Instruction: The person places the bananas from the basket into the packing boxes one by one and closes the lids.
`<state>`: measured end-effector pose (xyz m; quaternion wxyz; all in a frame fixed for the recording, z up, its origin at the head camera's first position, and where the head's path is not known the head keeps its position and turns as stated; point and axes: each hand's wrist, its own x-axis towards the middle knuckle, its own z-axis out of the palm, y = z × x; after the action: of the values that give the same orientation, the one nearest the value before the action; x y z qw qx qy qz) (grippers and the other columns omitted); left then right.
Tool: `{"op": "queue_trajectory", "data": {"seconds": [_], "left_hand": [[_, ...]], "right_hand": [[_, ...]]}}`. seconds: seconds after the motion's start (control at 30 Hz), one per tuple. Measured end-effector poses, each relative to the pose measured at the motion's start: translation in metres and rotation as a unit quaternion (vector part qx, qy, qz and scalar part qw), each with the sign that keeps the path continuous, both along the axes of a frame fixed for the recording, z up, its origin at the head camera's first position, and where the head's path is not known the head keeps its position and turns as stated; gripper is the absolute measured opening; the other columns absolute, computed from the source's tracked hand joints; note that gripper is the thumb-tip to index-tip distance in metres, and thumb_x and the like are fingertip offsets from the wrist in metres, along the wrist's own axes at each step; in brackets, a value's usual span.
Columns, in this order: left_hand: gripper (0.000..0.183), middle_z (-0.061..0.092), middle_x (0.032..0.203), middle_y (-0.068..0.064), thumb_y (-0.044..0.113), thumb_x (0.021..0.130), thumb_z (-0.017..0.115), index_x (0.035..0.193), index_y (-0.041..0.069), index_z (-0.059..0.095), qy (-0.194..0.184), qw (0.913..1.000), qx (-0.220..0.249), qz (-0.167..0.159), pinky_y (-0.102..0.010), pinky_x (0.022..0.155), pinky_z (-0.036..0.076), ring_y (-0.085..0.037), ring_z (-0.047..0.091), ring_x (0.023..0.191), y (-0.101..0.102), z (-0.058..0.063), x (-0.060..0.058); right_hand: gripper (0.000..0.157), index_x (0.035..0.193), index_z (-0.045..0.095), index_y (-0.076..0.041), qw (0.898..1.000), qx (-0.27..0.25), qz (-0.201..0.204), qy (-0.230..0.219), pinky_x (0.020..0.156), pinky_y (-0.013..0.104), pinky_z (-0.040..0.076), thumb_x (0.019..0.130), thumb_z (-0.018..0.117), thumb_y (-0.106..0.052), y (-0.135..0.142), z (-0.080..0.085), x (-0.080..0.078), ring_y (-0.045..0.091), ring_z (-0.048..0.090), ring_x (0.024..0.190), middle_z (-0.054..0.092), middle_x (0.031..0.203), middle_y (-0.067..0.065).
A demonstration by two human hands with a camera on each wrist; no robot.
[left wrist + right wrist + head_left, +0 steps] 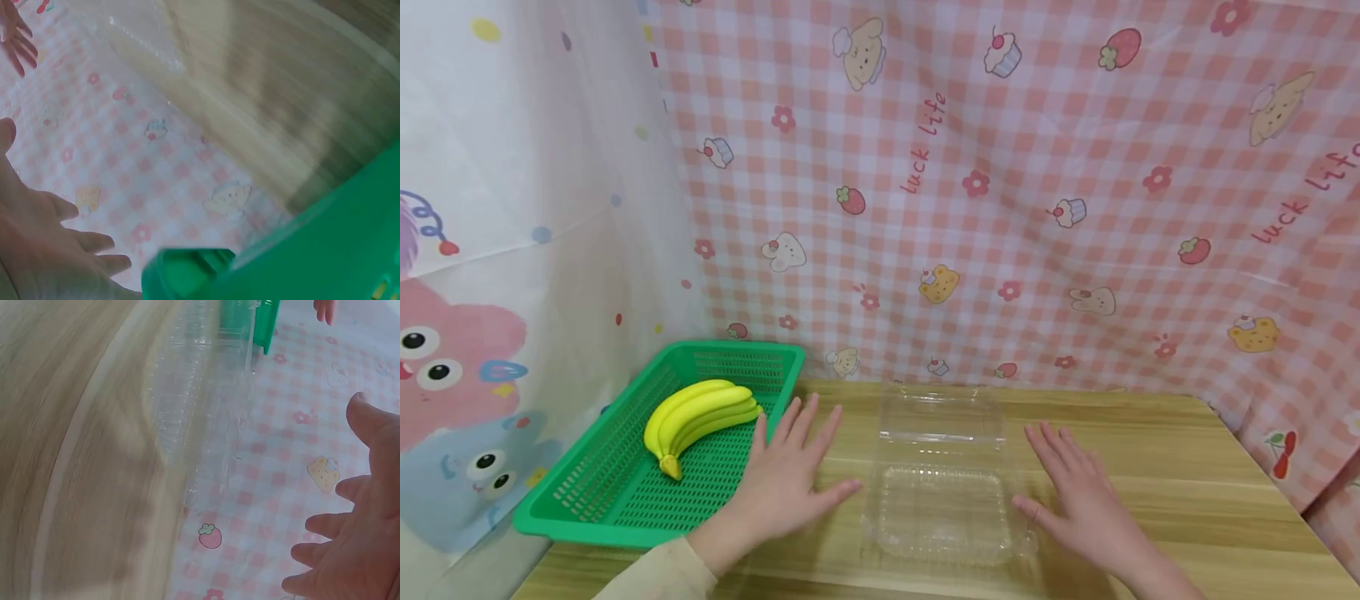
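Observation:
A bunch of yellow bananas [700, 417] lies in a green plastic basket [587, 533] at the left of the table. My left hand [786, 479] hovers with spread fingers by the basket's right side, holding nothing. To its right, a clear plastic clamshell box [943, 517] lies on the table with its lid [942, 417] folded back toward the curtain. Beyond the box's right side is my right hand [1082, 504], fingers extended and grasping nothing. Each wrist view also shows its own hand, the left [50, 237] and the right [362, 512], with separated fingers.
The wooden table [1195, 500] ends at a pink checked curtain [1037, 167] behind it. A white curtain with cartoon figures [460, 358] hangs at the left, close to the basket. The basket's raised rim stands beside my left hand.

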<state>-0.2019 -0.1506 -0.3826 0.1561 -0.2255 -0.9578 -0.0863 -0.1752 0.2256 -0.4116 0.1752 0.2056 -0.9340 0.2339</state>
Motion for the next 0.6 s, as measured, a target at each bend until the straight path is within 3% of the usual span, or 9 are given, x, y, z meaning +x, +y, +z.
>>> {"op": "queue_trajectory", "data": {"seconds": [0.2, 0.37, 0.57, 0.6], "left_hand": [[0.089, 0.035, 0.155, -0.017, 0.072, 0.088, 0.052, 0.153, 0.013, 0.038, 0.055, 0.9985, 0.007, -0.003, -0.073, 0.109, 0.014, -0.041, 0.029, 0.142, -0.011, 0.009, -0.004], [0.087, 0.042, 0.151, -0.016, 0.063, 0.084, 0.065, 0.15, 0.012, 0.043, 0.081, 0.9965, 0.024, 0.001, -0.071, 0.109, 0.018, -0.04, 0.037, 0.138, -0.02, 0.017, -0.008], [0.085, 0.046, 0.147, -0.017, 0.059, 0.082, 0.068, 0.149, 0.012, 0.046, 0.101, 0.9944, 0.029, 0.012, -0.069, 0.109, 0.021, -0.04, 0.041, 0.134, -0.031, 0.029, -0.01], [0.083, 0.047, 0.146, -0.017, 0.058, 0.082, 0.069, 0.148, 0.012, 0.047, 0.105, 0.9939, 0.032, 0.012, -0.069, 0.108, 0.022, -0.04, 0.042, 0.133, -0.033, 0.032, -0.01]], "right_hand": [[0.081, 0.152, 0.035, -0.003, 0.997, -0.077, 0.002, 0.014, 0.097, 0.075, 0.03, 0.086, 0.077, -0.023, 0.0, 0.0, -0.004, 0.054, 0.036, 0.131, 0.039, 0.148, 0.029], [0.074, 0.151, 0.036, 0.0, 0.989, -0.148, -0.013, -0.022, 0.097, 0.07, 0.036, 0.09, 0.073, -0.019, 0.0, 0.0, -0.005, 0.052, 0.044, 0.127, 0.042, 0.145, 0.03], [0.066, 0.15, 0.033, 0.003, 0.976, -0.208, -0.02, -0.056, 0.099, 0.058, 0.041, 0.096, 0.066, -0.015, 0.0, -0.003, -0.005, 0.045, 0.05, 0.125, 0.047, 0.142, 0.028], [0.066, 0.151, 0.033, 0.003, 0.974, -0.216, -0.023, -0.059, 0.099, 0.052, 0.044, 0.096, 0.066, -0.015, 0.0, -0.004, -0.006, 0.043, 0.051, 0.125, 0.048, 0.142, 0.027]]}}
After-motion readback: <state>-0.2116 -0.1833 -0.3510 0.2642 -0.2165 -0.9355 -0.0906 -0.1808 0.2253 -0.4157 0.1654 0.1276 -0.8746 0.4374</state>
